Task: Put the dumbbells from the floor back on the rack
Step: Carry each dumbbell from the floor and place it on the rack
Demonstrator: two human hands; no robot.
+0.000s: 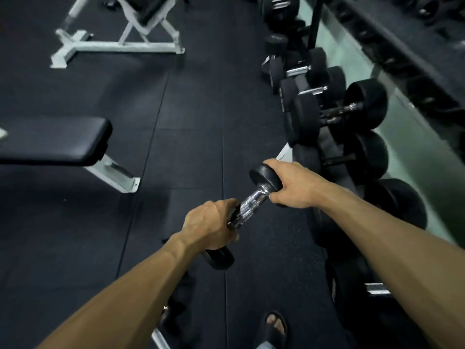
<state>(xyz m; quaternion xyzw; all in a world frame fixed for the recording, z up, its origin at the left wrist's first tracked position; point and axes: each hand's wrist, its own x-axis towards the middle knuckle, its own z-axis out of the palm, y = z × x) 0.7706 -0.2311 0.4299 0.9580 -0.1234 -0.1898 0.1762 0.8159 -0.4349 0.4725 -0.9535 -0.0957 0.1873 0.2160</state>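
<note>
A small dumbbell [250,206] with black rubber ends and a knurled chrome handle hangs above the floor, tilted from lower left to upper right. My left hand [210,226] grips its near end, where handle meets head. My right hand [292,183] curls over the far black head. The rack [327,144] runs along the right side, loaded with several larger black dumbbells [334,112] lying in a row. The carried dumbbell's far end sits just left of the rack's front edge.
A flat black bench [54,141] on a white frame stands at the left. An incline bench [120,34] on a white frame stands at the back. Dark rubber floor tiles [191,117] stretch between them. My sandalled foot [275,324] shows at the bottom, beside a dim metal object [161,336].
</note>
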